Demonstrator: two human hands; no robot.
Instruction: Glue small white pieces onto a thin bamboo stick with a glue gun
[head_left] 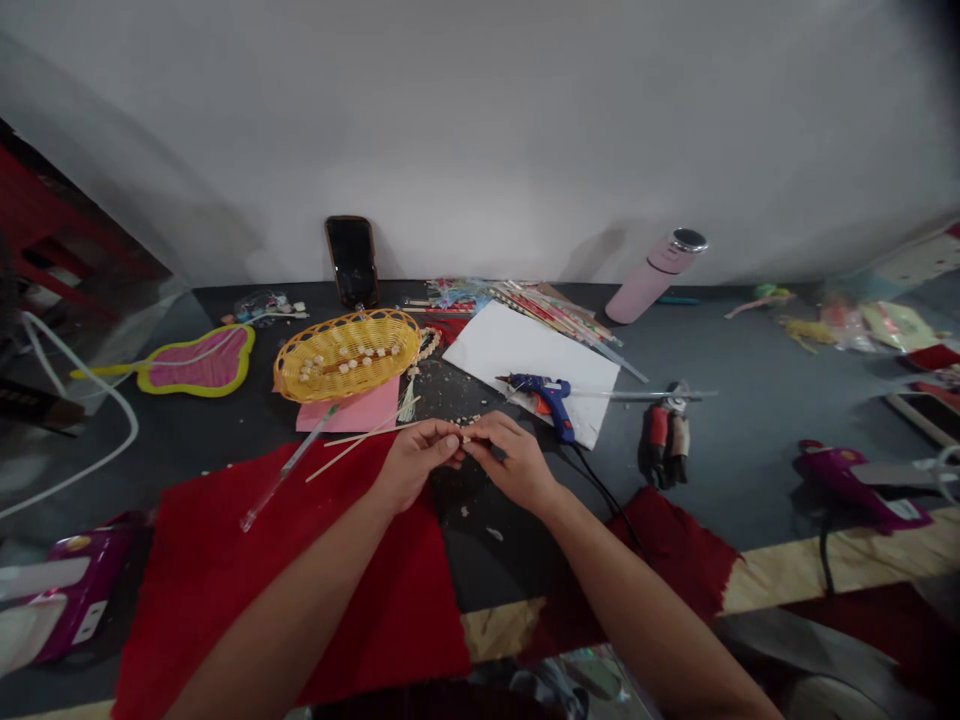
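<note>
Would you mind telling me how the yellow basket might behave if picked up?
The yellow basket is probably light for its size, given its thin openwork rim. Its woven wall may flex slightly. The small pale pieces inside look loose, so they would likely slide if it tipped.

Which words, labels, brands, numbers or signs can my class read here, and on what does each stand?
None can be read with certainty.
Pink bottle: a faint mark near the lid, too small to read.
Left purple device: a gold badge and a white patch, both unreadable.
Right purple device: a pale patch, too blurred to read.
Glue gun: no legible lettering.
Upright phone: dark screen, no legible text.
</note>
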